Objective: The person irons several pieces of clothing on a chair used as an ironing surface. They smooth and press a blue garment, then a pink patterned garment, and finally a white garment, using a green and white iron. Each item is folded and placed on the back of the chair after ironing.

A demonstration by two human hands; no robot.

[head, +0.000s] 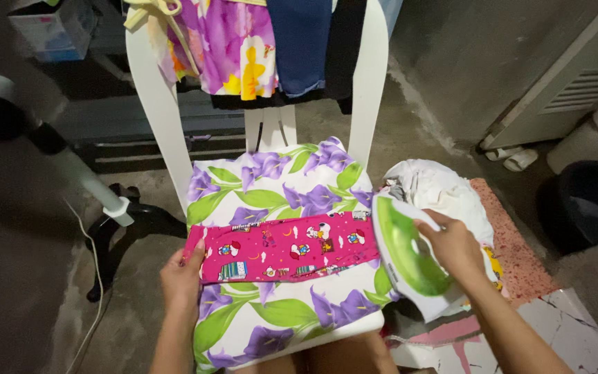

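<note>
A pink cartoon-print cloth lies folded in a strip across a floral cushion on the seat of a white plastic chair. My left hand presses on the cloth's left end, fingers flat. Grasping a white and green clothes iron, my right hand holds it tilted at the cloth's right end, by the chair's right side.
Clothes hang over the chair back. A white crumpled cloth pile lies on a reddish mat at the right. A fan stand stands on the concrete floor at left, a dark bucket at far right.
</note>
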